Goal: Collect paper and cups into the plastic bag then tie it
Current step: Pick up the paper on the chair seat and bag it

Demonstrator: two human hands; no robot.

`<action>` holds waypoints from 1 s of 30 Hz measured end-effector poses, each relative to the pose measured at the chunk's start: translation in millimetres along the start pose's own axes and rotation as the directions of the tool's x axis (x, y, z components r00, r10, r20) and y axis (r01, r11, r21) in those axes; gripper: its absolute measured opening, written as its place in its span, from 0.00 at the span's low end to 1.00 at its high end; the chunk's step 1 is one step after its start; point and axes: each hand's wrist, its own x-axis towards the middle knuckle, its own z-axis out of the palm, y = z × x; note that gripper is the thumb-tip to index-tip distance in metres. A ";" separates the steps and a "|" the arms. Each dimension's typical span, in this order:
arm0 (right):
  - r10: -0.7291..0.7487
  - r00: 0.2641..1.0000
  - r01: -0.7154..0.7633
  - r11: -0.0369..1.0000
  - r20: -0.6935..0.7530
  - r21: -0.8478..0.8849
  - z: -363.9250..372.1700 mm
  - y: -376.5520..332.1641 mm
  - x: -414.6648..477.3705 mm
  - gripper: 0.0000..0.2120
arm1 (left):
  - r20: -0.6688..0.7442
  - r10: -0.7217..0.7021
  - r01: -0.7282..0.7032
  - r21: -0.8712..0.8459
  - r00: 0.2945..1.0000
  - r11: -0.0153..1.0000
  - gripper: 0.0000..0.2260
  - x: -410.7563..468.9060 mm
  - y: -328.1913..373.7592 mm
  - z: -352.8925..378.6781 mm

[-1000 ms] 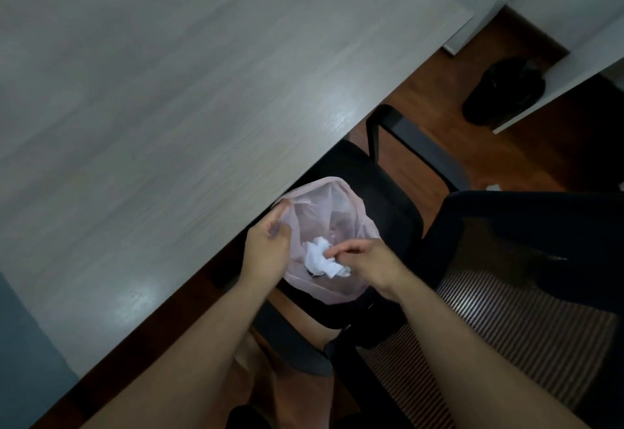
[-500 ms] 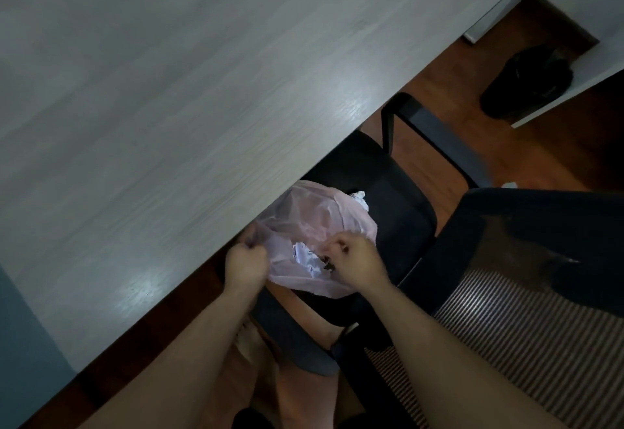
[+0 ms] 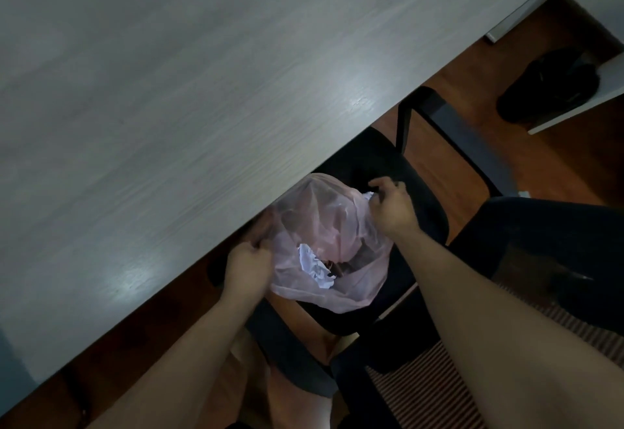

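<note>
Plastic bag [image 3: 337, 226], pink and translucent, hangs just off the table [image 3: 169, 90] edge above the black chair seat [image 3: 381, 161]. Your left hand [image 3: 248, 264] curls round its rim at 8 o'clock; your right hand [image 3: 393, 207] pinches the rim at 2 o'clock, likely to draw the mouth together for tying. Crumpled paper [image 3: 315, 264] lies inside, toward 7 o'clock.

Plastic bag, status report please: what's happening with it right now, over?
Left grip pinches plastic bag left rim. Right grip pinches right rim. Crumpled paper inside, bag untied. Table edge close beside bag.
</note>
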 end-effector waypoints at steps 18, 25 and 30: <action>0.218 0.975 -0.216 0.975 0.034 -0.049 22.3 37.1 -7.9 0.23 | 0.131 0.222 -0.194 -0.192 0.966 0.962 0.19 -10.1 -12.4 3.2; 0.274 0.960 -0.231 0.889 -0.055 0.396 -48.9 -2.4 -74.4 0.16 | 0.216 0.325 -0.294 -0.162 0.921 0.942 0.23 -63.0 26.6 -15.6; 0.167 0.986 -0.154 0.887 0.009 0.435 -103.0 -49.7 -156.2 0.07 | 0.206 0.375 -0.355 -0.129 0.904 0.926 0.28 -121.5 70.8 -36.0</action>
